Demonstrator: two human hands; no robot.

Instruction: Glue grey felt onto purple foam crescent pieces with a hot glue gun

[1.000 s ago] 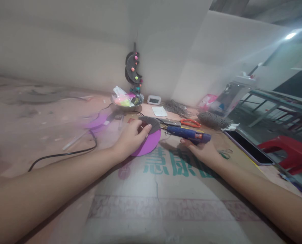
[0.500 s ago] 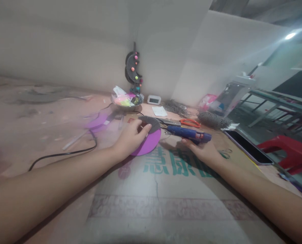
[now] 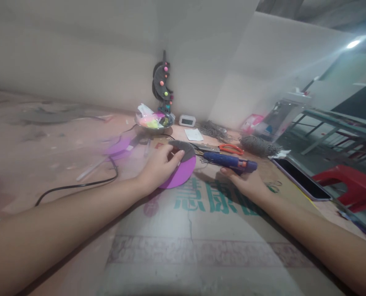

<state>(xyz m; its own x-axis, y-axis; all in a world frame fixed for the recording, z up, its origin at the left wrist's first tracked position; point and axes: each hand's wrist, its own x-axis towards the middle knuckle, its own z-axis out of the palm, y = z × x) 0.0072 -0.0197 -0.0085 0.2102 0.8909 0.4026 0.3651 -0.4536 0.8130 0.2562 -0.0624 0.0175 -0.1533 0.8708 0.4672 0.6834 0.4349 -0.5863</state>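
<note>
Purple disc (image 3: pixel 184 172) and its grey layer (image 3: pixel 187 150) sit pinched in the left hand (image 3: pixel 159 165); just to their right, the right hand (image 3: pixel 247 183) grips a blue glue gun (image 3: pixel 221 159). Gluing appears underway, calling for steady aim.

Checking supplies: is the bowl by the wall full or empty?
The bowl looks full: white, pink and yellow items rise above its rim; bottom hidden.

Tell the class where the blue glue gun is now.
In the head view, the blue glue gun is right of centre, held in the right hand, between the purple disc and the orange-handled scissors just beyond it.
</note>
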